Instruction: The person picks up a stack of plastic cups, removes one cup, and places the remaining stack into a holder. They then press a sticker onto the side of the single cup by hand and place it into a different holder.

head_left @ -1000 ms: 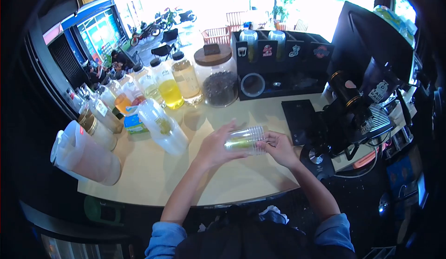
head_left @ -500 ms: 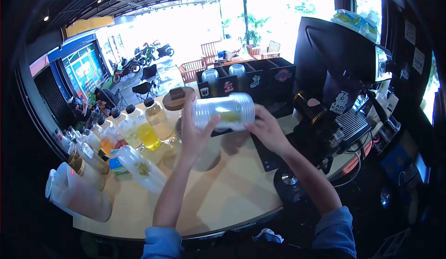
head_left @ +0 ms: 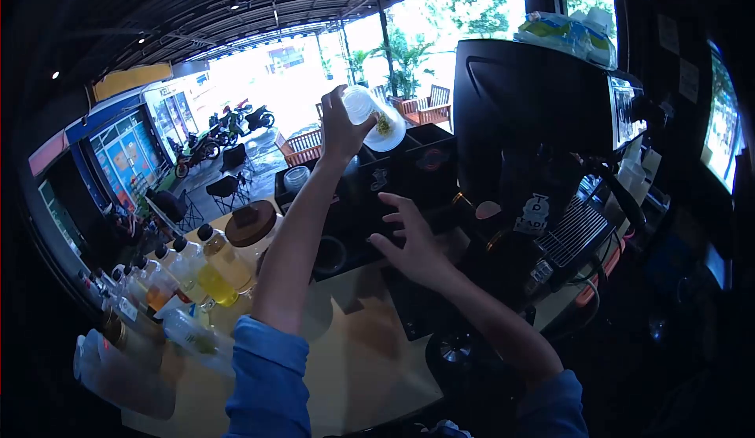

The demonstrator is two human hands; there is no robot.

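My left hand (head_left: 338,131) is wrapped round a stack of clear plastic cups (head_left: 384,127) with a green and yellow print. It holds the stack tilted, raised over the black organizer (head_left: 417,159) at the back of the counter. Lower and to the right, my right hand (head_left: 410,241) is empty, its fingers spread in front of the organizer. Another clear cup (head_left: 297,177) stands in the organizer's left compartment, beside my left forearm.
Several bottles (head_left: 219,269) with black caps line the counter (head_left: 346,367) on the left. Nearby are a plastic pitcher (head_left: 130,379), a sleeve of cups (head_left: 198,342) lying down and a wooden-lidded jar (head_left: 252,223). A large black coffee machine (head_left: 535,115) stands at right.
My left hand has lifted the cup stack up and away, over the organizer. My right hand has let go of the stack and dropped lower with fingers opened. The view has shifted.
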